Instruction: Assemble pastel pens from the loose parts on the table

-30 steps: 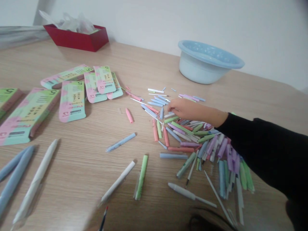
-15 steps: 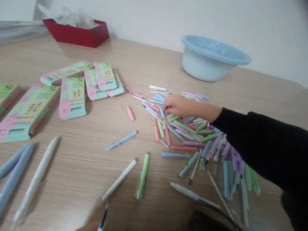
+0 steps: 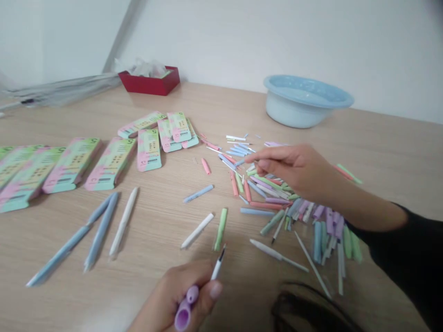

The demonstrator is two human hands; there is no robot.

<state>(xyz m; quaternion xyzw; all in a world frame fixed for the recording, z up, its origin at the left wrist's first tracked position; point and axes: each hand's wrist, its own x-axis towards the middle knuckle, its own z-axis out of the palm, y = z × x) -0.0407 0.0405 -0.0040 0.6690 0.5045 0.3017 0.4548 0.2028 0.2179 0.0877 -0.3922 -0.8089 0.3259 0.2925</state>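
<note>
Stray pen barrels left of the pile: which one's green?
The green barrel, just beyond the refill held in the left hand; the others are white, blue or pink.

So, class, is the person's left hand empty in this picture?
No, the left hand holds purple pen parts and a thin white refill with a dark tip.

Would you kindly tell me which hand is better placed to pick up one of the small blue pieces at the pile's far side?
The right hand, I would judge: it hovers close to the blue pieces, whereas the left hand is farther away and holds purple pen parts and a white refill.
</note>
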